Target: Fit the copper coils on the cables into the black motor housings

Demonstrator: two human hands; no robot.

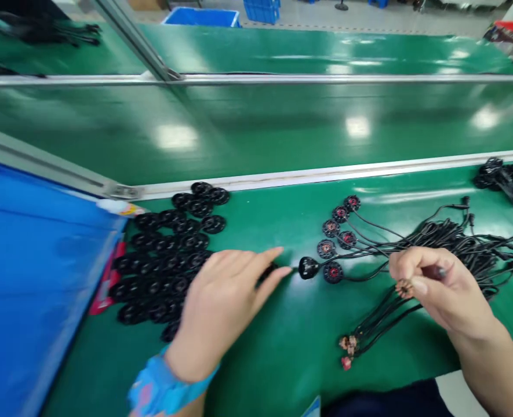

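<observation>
My left hand [225, 301], with a blue band at the wrist, reaches over the middle of the bench. A dark round plastic part [266, 273] shows between its thumb and forefinger, mostly hidden. Just beyond the fingertips lies a black round housing [308, 267] on a cable. My right hand [439, 286] pinches a small copper-coloured coil [404, 288] between thumb and forefinger. Below it, several cables end in bare copper and reddish coils [349, 344]. Several black round parts with coils inside [331, 228] lie between the hands, their cables running right.
Rows of black round plastic parts [164, 263] cover the bench's left side. A blue bin [34, 278] stands at far left, with a red object [108, 281] beside it. Bundled black cables [451, 243] lie at right. A pale rail [326, 172] runs along the back.
</observation>
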